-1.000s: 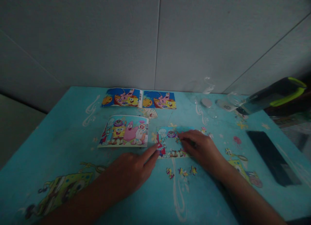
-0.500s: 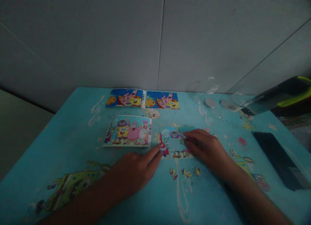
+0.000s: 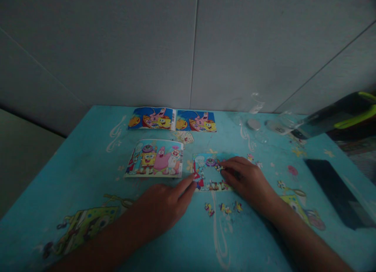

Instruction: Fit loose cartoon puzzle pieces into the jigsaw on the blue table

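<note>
A partly assembled cartoon jigsaw puzzle (image 3: 200,162) lies on the table with a gap in its middle. My left hand (image 3: 169,203) rests with fingers stretched out, the tips touching the puzzle's lower left edge. Over the right part of the puzzle, my right hand (image 3: 245,176) pinches a small puzzle piece (image 3: 219,168) at the gap. Its fingers hide much of the puzzle's right side. Several loose puzzle pieces (image 3: 225,208) lie just below the puzzle. A picture card (image 3: 155,158) showing cartoon figures sits left of it.
Two blue picture cards (image 3: 152,118) lie at the back near the wall. Clear plastic containers (image 3: 257,103) and a round silver lid (image 3: 253,124) stand back right. A dark flat strip (image 3: 337,191) lies on the right, below a dark object with a yellow-green edge (image 3: 331,115).
My right hand has shifted slightly left with the puzzle piece, toward the gap. Two loose pieces beyond that hand show more clearly. My left hand has stayed in place.
</note>
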The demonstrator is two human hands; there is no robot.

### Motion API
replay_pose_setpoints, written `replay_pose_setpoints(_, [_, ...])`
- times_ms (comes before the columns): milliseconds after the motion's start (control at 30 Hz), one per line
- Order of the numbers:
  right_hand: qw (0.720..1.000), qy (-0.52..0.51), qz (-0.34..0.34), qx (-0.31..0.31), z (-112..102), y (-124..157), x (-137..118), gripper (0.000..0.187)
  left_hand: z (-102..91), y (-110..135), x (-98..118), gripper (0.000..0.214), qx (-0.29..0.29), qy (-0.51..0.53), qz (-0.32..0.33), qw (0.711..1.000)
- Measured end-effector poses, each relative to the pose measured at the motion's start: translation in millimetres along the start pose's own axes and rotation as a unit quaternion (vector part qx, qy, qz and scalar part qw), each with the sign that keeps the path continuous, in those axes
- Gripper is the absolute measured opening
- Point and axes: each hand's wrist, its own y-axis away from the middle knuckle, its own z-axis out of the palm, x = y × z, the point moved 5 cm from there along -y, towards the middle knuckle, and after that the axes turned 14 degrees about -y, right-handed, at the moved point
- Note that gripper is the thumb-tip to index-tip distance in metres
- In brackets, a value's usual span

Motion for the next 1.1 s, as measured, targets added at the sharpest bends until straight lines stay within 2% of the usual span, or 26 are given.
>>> replay_pose_setpoints(233, [1.0, 0.013, -0.006, 0.003, 0.1, -0.2, 0.2, 0.021, -0.9, -1.4, 0.3, 0.047, -0.003, -0.002, 0.001, 1.0])
replay_pose_setpoints(600, [0.997, 0.056, -0.06, -0.015, 10.1, -0.8, -9.8, 0.019, -0.1, -1.0, 0.3, 0.048, -0.005, 0.001, 0.002, 1.0])
replay_pose_setpoints(1100, [0.999, 0.02, -0.041, 0.017, -1.4, 0.0, -10.5, 0.015, -2.3, -1.6, -0.7, 0.046, -0.004, 0.006, 0.005, 1.0])
